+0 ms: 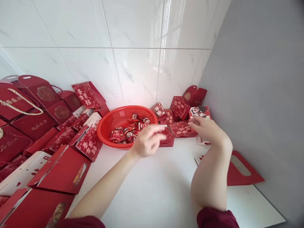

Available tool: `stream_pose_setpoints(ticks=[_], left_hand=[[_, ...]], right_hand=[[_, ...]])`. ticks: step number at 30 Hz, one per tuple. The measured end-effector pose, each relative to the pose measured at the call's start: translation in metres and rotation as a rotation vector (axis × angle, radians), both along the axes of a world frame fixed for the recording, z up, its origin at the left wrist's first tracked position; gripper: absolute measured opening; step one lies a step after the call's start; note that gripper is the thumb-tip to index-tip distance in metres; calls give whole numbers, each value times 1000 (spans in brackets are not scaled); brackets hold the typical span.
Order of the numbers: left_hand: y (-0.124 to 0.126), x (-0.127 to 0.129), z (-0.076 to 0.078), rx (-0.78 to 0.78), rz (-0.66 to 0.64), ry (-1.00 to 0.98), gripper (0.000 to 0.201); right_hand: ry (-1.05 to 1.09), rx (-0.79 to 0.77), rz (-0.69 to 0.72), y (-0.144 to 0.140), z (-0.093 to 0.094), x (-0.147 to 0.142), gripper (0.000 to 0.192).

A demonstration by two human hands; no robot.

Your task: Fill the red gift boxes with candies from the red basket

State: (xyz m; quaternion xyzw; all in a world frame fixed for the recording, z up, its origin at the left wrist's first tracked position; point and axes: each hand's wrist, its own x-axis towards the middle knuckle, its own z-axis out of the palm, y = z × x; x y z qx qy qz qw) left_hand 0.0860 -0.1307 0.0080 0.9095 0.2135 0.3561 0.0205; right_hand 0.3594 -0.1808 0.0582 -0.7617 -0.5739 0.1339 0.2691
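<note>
My left hand (147, 141) hovers over the near right rim of a red plastic basket (106, 125) that holds several red wrapped candies (128, 131). It is blurred, with fingers loosely curled toward a small red box (167, 137); whether it pinches anything is unclear. My right hand (207, 129) reaches to a group of small red patterned boxes (181, 128) by the wall, its fingertips on a box edge near a box with cartoon figures (200, 111).
Folded and flat red gift boxes and bags (59, 167) crowd the left side of the white table (154, 190). A flat red bag piece with a handle cutout (242, 172) lies at right. White tiled wall behind, grey wall at right.
</note>
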Motion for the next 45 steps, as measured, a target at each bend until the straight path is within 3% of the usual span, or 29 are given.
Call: stream_pose_setpoints(ticks=[2,5,8,11,14,17,22,26,32,35,37,39,41,45], left_hand=[[-16,-4,-46,-149,-192,305,32],[-29,-15,-92,-284,-199,434,39],[-31,-24,-111,-431,-103,482,55],[-28,-26,-116,-497,-70,510,58],[-26,-23,-116,-505,-58,498,58],[-28,-22,-116,-513,-62,477,57],[-31,-23,-115,-528,-69,456,56],[-32,-22,-116,-532,-75,488,57],[-36,-21,-106,-632,-85,588,61],[-33,-27,-85,-736,-114,657,65],[-30,-34,-66,-782,-104,678,54],[-29,-40,-47,-805,-27,662,49],[-31,-43,-34,-788,108,617,62],[-35,-38,-30,-673,366,529,61]], right_hand=[[-17,-48,-140,1,-10,18,31],[-39,-118,-255,5,-24,42,31],[-72,-147,-286,14,-33,51,29],[-99,-127,-204,36,-38,32,32],[-87,-87,64,68,-53,-10,30],[-81,-106,264,98,-80,-54,37],[-107,-185,302,125,-129,-81,38],[-142,-245,298,137,-148,-76,43],[-180,-360,387,138,-145,-71,49],[-188,-457,447,131,-136,-63,58],[-186,-533,485,127,-131,-59,61],[-187,-581,511,124,-129,-60,64],[-192,-593,518,122,-130,-68,65],[-178,-584,537,119,-131,-93,64]])
